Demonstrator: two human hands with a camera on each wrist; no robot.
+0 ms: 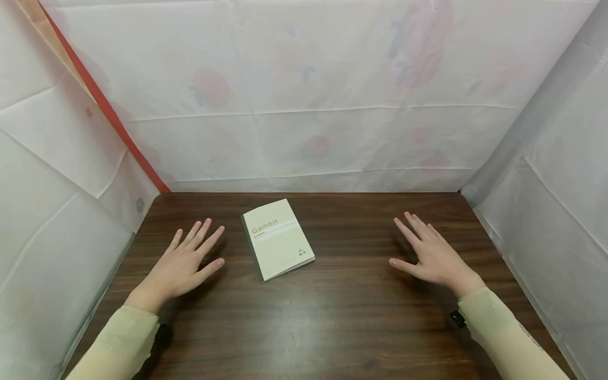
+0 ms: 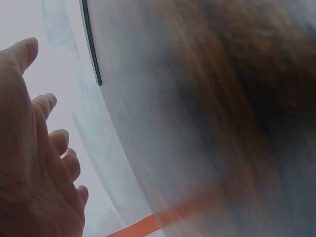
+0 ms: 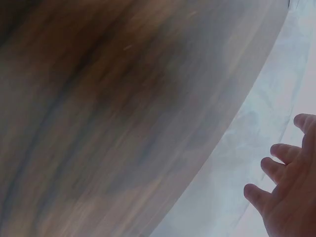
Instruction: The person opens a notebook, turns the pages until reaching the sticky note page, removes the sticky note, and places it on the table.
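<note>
Book lies shut on the table, cover up, a bit rotated so its spine faces near-left, about mid-table and closer to your L hand than to your R hand. Both hands are flat, palms down, fingers spread wide, holding nothing. L sits just beside the book's spine edge but apart from it; R is well apart on the other side.

My read: the book is what you're about to handle, so use L, since it's nearest. Bring fingers in from the spine side w/ thumb on top; the cover is thin, so slide fingertips under the edge rather than pinching from above. The free page edge faces far-right, so if you lift by the cover alone it'll likely flop open; grip the whole block. R can steady the far edge w/ flat fingers.

Wrist views are motion-blurred; they show only fingers and wood grain, no contact detail. White sheet walls the table on 3 sides, so keep elbows in.
</note>
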